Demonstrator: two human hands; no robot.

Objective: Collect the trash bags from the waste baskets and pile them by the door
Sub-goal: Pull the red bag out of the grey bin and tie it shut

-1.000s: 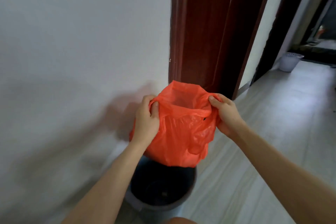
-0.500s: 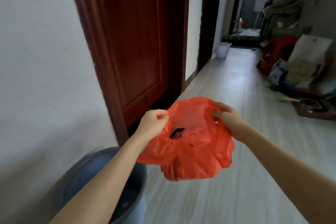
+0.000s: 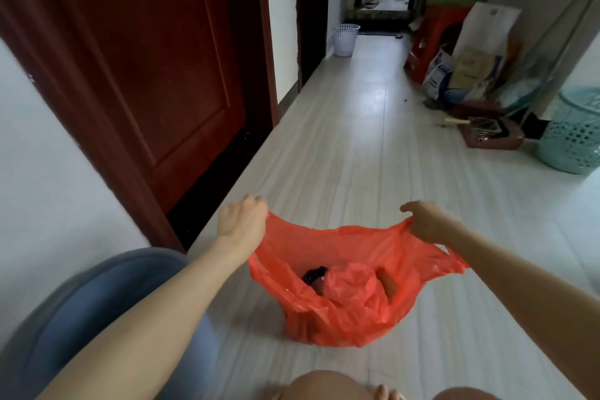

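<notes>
hands (image 3: 328, 221) stretch orange bag (image 3: 341, 308) over pale plank floor (image 3: 373, 146)

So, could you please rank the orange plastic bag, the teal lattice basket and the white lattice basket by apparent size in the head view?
1. Orange plastic bag
2. Teal lattice basket, partly cropped
3. White lattice basket

The white one stands farthest away, so true sizes stay unsure.
</notes>
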